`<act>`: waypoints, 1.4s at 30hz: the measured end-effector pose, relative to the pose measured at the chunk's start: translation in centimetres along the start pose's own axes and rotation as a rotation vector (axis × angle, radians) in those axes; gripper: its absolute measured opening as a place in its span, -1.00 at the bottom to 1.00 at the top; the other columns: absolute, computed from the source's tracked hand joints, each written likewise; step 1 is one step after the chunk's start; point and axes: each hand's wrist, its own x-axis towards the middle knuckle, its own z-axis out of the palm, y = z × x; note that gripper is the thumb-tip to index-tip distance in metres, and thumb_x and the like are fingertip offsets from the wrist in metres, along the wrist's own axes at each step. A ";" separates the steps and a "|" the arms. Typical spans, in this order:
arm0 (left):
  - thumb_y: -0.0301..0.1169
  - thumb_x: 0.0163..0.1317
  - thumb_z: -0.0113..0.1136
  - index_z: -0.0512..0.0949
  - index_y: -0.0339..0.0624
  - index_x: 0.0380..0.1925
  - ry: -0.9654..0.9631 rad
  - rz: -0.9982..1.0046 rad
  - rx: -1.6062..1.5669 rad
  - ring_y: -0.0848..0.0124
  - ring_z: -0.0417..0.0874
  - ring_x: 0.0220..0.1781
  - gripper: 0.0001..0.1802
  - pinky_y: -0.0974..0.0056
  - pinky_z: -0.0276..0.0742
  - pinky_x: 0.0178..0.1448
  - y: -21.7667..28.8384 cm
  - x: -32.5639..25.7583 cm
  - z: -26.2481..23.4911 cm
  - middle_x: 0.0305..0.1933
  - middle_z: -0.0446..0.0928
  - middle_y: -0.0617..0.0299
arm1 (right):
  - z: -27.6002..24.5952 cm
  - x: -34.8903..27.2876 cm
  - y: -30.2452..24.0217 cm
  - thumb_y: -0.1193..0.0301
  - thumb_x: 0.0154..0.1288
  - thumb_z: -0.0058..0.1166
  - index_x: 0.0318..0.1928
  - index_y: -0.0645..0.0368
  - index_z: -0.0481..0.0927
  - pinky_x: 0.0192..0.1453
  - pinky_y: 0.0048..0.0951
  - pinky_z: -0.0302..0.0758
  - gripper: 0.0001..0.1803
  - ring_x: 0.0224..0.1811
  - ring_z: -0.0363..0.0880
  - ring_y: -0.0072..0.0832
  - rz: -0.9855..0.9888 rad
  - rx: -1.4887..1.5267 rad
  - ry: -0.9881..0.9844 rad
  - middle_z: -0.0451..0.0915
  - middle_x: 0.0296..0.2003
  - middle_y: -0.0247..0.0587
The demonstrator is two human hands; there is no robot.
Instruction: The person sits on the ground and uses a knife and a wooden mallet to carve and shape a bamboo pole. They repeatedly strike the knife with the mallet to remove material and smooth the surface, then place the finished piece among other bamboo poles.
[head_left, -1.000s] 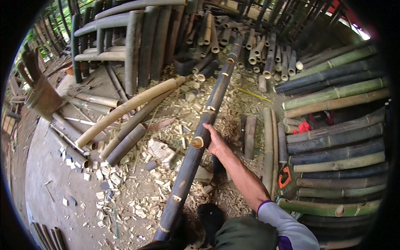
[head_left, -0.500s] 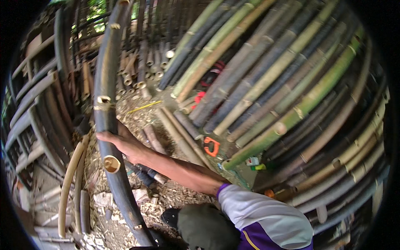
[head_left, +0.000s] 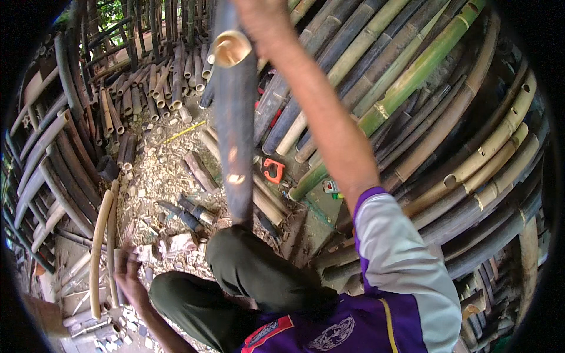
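My right hand [head_left: 266,25], smeared by motion, is closed around the upper part of a dark bamboo pole [head_left: 235,123] at the top of the view. The pole stands nearly upright in front of me. A pale cut hole [head_left: 232,49] shows in its side, just below the hand, and a smaller notch lies lower down. Its bottom end comes down beside my bent knee. Off to the left, low over the chips, my left hand [head_left: 129,273] holds nothing, its fingers apart and slightly blurred.
Long bamboo poles [head_left: 412,106] lie in a slanting stack on the right. Short bamboo pieces [head_left: 156,88] are piled at the back. Wood chips [head_left: 153,170] cover the ground, with an orange handle [head_left: 273,170], a yellow strip [head_left: 184,132] and two dark-handled tools [head_left: 187,217]. Bamboo frames [head_left: 53,147] stand left.
My right hand has moved up and to the right with the pole, which now stands straighter and farther right. My left hand has come into view at lower left, and my legs show more.
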 end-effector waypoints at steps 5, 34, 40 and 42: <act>-0.38 0.47 0.25 0.56 -0.34 0.22 -0.008 0.121 -0.180 0.41 0.65 0.07 -0.60 0.26 0.60 0.26 8.3 -2.2 0.1 0.07 0.64 0.13 | -8.4 1.5 -2.0 0.26 0.20 0.44 0.06 0.26 0.59 -0.24 -0.33 0.63 -0.50 -0.34 0.65 -0.44 -0.043 -0.072 0.114 0.69 -0.24 -0.19; -0.48 0.36 0.33 0.69 -0.39 -0.04 -0.180 0.193 0.137 0.52 0.51 -0.27 -0.76 0.38 0.52 -0.12 11.8 -3.7 6.4 -0.30 0.59 0.29 | -27.3 -6.6 14.5 0.12 0.05 0.49 0.49 0.49 0.16 0.45 -0.10 0.38 0.14 0.36 0.48 0.18 0.155 -0.764 0.705 0.45 0.30 0.47; -0.51 0.37 0.32 0.68 -0.42 -0.03 -0.205 0.226 0.034 0.51 0.51 -0.23 -0.77 0.37 0.52 -0.10 9.7 -3.0 5.9 -0.25 0.59 0.30 | -29.9 -6.1 16.0 0.18 0.06 0.49 0.51 0.48 0.11 0.50 -0.11 0.35 0.15 0.42 0.42 0.18 0.331 -0.879 0.719 0.41 0.35 0.43; -0.47 0.37 0.32 0.68 -0.42 -0.04 -0.205 0.243 0.114 0.49 0.51 -0.26 -0.75 0.36 0.50 -0.14 10.5 -3.2 6.2 -0.28 0.59 0.26 | -31.9 -6.2 16.3 0.18 0.04 0.50 0.49 0.49 0.13 0.50 -0.12 0.34 0.14 0.42 0.42 0.18 0.255 -0.996 0.776 0.41 0.35 0.46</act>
